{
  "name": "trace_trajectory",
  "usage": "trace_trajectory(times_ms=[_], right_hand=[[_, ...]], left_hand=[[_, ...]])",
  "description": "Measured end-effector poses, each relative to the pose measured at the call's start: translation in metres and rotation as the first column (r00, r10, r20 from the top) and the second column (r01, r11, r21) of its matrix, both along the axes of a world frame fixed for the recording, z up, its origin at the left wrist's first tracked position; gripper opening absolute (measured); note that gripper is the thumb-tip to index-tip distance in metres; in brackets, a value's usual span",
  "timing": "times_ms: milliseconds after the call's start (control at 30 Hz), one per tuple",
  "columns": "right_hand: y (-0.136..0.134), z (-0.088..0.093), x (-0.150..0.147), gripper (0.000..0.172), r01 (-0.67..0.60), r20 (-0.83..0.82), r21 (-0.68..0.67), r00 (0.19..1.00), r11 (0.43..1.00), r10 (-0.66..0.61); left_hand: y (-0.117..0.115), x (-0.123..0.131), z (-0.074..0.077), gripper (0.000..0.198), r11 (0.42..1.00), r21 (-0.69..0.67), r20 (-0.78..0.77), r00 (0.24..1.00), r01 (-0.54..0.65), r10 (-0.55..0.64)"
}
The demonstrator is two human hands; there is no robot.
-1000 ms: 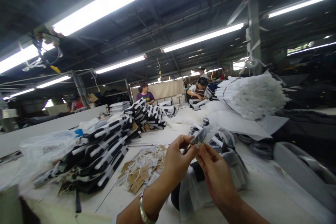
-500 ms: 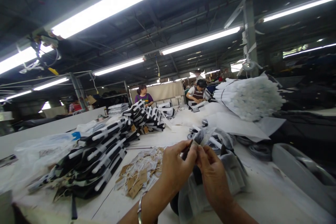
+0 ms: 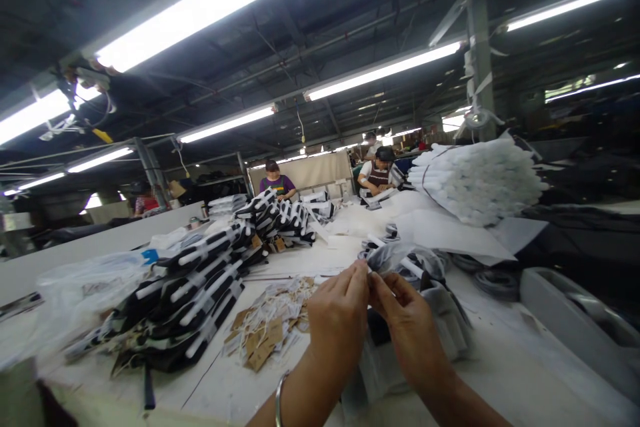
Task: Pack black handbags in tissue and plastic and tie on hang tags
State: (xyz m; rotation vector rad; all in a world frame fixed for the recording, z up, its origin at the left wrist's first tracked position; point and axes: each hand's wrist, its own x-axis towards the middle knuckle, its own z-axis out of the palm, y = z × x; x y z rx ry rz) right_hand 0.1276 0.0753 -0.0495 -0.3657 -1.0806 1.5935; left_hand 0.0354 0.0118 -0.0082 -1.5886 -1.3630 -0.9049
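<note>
My left hand (image 3: 340, 313) and my right hand (image 3: 407, 320) meet fingertip to fingertip over the table, both closed in a pinch. What lies between the fingers is too small and covered to make out. Below and behind them is a dark item wrapped in clear plastic (image 3: 445, 323), partly hidden by my hands. A silver bangle (image 3: 279, 400) circles my left wrist. Left of my hands lies a loose heap of brown card tags with white strings (image 3: 265, 340).
Stacks of black pieces with white rolls (image 3: 195, 293) cover the left of the table (image 3: 195, 393), beside clear plastic bags (image 3: 85, 280). A bundle of white foam tubes (image 3: 480, 180) and a grey tape dispenser (image 3: 575, 327) are on the right. Co-workers sit across the table.
My left hand has turned so its back faces me, fingers folded over the pinch point. The dark piece seen between my fingers before is now covered. My right hand stays nearly in place.
</note>
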Motion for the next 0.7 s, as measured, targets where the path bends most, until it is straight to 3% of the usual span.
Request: trace_trajectory(times_ms=[233,333,433,500,567,700], right_hand=[[0.003,0.002,0.006,0.037,0.063,0.072,0.021,0.995,0.998,-0.065],[0.002,0.006,0.008,0.036,0.061,0.089,0.022,0.994,0.998,-0.063],[0.002,0.009,0.012,0.033,0.047,0.111,0.03,0.993,0.998,-0.05],[0.003,0.01,0.016,0.033,0.023,0.144,0.046,0.989,0.999,-0.029],[0.004,0.013,0.021,0.032,-0.016,0.173,0.074,0.985,0.997,0.003],[0.004,0.024,0.026,0.027,-0.11,0.175,0.138,0.981,0.984,0.085]], left_hand=[[0.005,0.01,-0.019,0.039,0.993,-0.054,-0.033,0.994,-0.105,0.104],[0.0,0.011,-0.02,0.041,0.996,-0.084,0.03,0.999,-0.042,0.045],[-0.007,0.007,-0.009,0.037,0.976,-0.171,0.275,0.958,0.135,-0.085],[-0.01,-0.001,0.002,0.029,0.928,-0.208,0.517,0.84,0.309,-0.164],[-0.008,-0.012,0.013,0.023,0.844,-0.229,0.722,0.666,0.485,-0.187],[0.002,-0.026,0.023,0.031,0.645,-0.24,0.916,0.39,0.725,-0.097]])
